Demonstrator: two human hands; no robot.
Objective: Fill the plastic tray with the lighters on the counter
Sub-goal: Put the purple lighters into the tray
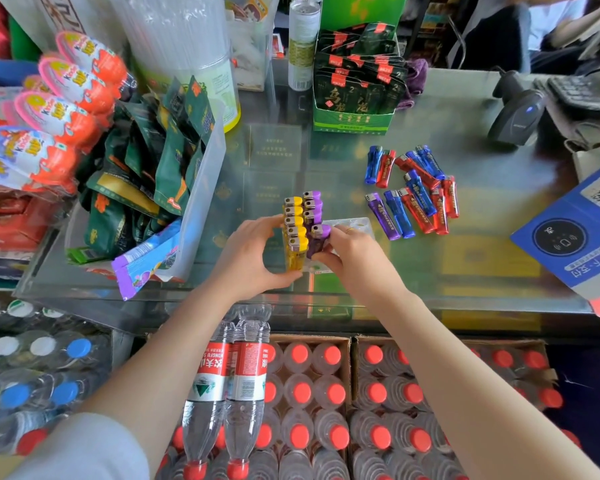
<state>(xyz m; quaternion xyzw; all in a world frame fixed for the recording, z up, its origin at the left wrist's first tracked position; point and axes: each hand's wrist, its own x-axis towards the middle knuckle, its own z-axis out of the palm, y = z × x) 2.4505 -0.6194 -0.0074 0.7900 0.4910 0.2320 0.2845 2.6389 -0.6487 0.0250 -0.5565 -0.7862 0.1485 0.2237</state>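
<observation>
Pinching glossy purple lighter (317,239) over clear tray (355,225).

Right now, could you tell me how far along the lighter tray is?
Done: a row of yellow lighters and some purple ones stand in the clear plastic tray. In hand: the right hand seats a purple lighter; the left hand steadies the row. Left: loose blue, red and purple lighters on the glass counter.

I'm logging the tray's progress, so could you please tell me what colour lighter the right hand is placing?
Purple, seen in the head view: the right hand holds a purple lighter.
</observation>
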